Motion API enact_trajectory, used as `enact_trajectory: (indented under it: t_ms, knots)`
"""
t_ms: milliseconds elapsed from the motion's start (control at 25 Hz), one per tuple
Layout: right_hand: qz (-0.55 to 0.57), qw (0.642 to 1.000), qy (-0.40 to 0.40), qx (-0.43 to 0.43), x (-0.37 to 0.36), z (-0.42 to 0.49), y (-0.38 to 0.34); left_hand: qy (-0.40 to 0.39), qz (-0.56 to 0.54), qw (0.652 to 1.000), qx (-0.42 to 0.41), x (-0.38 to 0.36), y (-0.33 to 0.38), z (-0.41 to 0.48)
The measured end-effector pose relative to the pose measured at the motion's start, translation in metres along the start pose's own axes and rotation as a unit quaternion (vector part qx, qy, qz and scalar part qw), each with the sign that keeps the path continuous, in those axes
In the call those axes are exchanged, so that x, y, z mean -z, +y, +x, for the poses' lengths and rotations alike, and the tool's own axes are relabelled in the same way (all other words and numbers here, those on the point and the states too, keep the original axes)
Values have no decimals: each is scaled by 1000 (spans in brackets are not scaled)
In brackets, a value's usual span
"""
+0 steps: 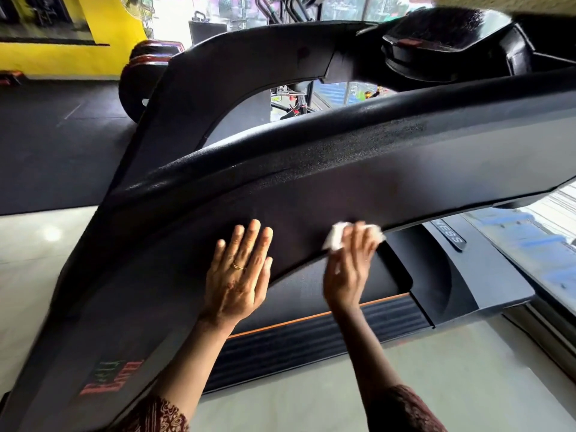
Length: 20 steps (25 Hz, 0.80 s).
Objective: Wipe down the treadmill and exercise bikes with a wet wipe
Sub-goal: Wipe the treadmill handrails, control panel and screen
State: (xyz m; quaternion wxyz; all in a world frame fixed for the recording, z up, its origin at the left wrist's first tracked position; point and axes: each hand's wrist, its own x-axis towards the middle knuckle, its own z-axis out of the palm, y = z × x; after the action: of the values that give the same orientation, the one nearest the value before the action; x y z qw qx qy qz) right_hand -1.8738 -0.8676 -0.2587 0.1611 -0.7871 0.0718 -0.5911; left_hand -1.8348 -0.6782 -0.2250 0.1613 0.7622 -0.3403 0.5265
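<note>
A large black treadmill (343, 169) fills the head view, its curved side arm sweeping from lower left to upper right. My left hand (238, 272) lies flat with straight fingers on the arm's dark panel, a ring on one finger. Just to its right, my right hand (350, 263) holds a crumpled white wet wipe (338, 235) against the panel's lower edge. The wipe shows above and to both sides of my fingers. Below the arm runs the treadmill deck (327, 335) with an orange stripe.
Pale floor tiles (405, 369) lie under and around the machine. Dark rubber matting (56, 145) covers the floor at left, below a yellow wall (78, 54). Other black gym machines (146, 79) stand behind. Bright windows (530, 235) run along the right side.
</note>
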Motion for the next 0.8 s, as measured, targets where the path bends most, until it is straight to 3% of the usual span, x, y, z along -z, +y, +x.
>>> enact_trajectory:
  t_ms: [80,120,160,320,360,440,520,600,680,760,800]
  knots:
    - [69,967,101,-224,8,40,8,4,-3,1000,-16,-8,16,6]
    - [95,946,119,-287,10,50,3,4,-8,1000,-16,-12,24,11]
    - [116,940,112,-299,9,49,-9,3,-13,1000,-16,-16,31,16]
    - [115,985,-18,-129,1,-13,-45,1,4,1000,5,-30,47,25]
    - [109,985,-17,-134,2,-7,-31,5,14,1000,7,-31,47,24]
    - [126,961,75,-233,14,37,14,9,24,1000,9,-32,48,25]
    - [160,909,162,-350,37,95,64,13,36,999,0,-34,53,30]
    - [168,879,196,-402,47,122,91,13,41,999,-9,-41,66,41]
    - [158,912,146,-348,41,102,71,18,42,999,-2,-47,78,50]
    - [121,983,13,-140,33,53,34,22,46,999,2,-51,84,55]
    - [77,996,-51,-7,34,31,28,21,50,999,-3,-52,84,56]
